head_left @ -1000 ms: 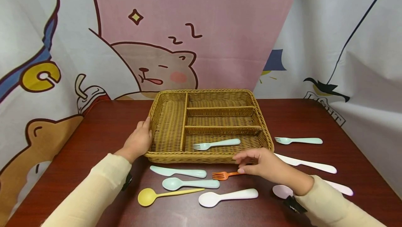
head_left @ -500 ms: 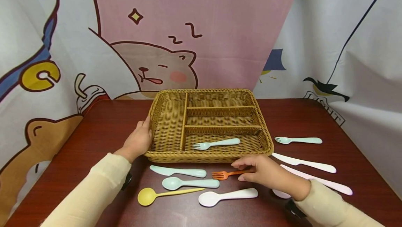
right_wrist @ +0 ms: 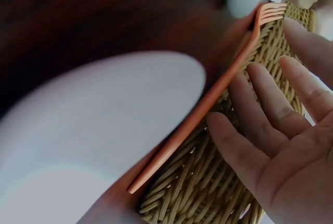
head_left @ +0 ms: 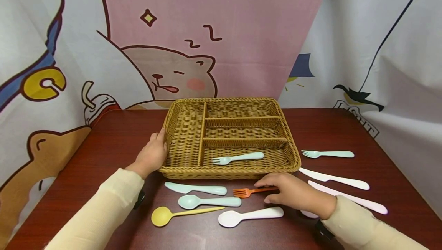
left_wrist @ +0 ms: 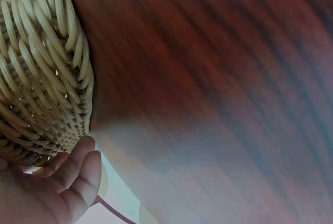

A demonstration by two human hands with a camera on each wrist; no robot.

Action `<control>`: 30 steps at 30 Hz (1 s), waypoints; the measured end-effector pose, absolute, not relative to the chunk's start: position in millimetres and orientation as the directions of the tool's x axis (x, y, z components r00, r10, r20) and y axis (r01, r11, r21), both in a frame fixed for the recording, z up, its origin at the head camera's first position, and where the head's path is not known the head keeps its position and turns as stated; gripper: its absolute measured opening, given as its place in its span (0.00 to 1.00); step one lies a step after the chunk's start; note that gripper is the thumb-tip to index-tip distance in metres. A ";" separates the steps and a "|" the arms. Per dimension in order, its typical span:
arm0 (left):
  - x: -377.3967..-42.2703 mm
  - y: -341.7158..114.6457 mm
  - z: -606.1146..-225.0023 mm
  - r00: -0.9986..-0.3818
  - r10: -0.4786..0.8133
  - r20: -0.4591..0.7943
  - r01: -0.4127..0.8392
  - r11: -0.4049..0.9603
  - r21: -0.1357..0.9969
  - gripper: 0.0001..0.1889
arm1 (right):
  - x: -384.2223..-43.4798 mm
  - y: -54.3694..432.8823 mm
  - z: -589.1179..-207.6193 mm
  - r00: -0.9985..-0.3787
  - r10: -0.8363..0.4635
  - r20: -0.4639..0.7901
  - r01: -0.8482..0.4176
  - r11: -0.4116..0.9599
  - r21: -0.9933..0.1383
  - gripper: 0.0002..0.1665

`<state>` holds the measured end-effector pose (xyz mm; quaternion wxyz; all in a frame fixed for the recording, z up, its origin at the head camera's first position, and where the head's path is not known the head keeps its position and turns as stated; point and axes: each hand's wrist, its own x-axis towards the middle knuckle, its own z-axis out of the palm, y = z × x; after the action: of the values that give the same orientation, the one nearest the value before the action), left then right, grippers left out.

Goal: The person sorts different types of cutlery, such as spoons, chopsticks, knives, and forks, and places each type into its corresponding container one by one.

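My left hand [head_left: 152, 154] rests against the left wall of the woven basket [head_left: 241, 172]. Its fingers [left_wrist: 83, 169] look fairly straight along the wicker in the left wrist view. The basket has compartments, and a mint fork [head_left: 238, 158] lies in the front right one. My right hand [head_left: 293, 192] hovers over the handle end of an orange fork [head_left: 243, 192], just in front of the basket. In the right wrist view its fingers [right_wrist: 229, 135] are spread, with the orange fork [right_wrist: 208, 99] lying beyond them, not held.
In front lie a mint knife [head_left: 197, 189], mint spoon [head_left: 210, 202], yellow spoon [head_left: 161, 216] and white spoon [head_left: 250, 216]. To the right are another mint fork [head_left: 328, 154], a white knife [head_left: 338, 179] and a pale pink knife [head_left: 352, 197]. A pink spoon [head_left: 309, 214] is partly hidden by the right arm.
My right hand has come off the orange fork's handle and drawn slightly down and right, its fingers loosening. The fork stays on the table. My left hand and the basket have not moved.
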<state>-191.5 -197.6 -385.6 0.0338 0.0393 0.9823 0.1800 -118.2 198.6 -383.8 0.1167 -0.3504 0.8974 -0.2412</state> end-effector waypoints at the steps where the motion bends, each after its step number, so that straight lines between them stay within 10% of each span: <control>1: -191.7 -197.6 -385.5 -0.995 0.087 -0.054 0.062 0.932 0.358 0.29 | -118.7 198.1 -384.4 -0.723 -0.690 -0.041 -0.580 0.638 -0.507 0.21; 30: -191.7 -197.5 -385.4 -0.994 0.080 -0.070 0.048 0.928 0.369 0.29 | -115.7 188.5 -392.1 -0.686 -0.724 0.068 -0.706 0.641 -0.302 0.19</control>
<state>-191.7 -197.5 -385.4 0.0421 0.0327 0.9809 0.1869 -115.7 188.5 -392.1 0.0299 -0.3950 0.9052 -0.1540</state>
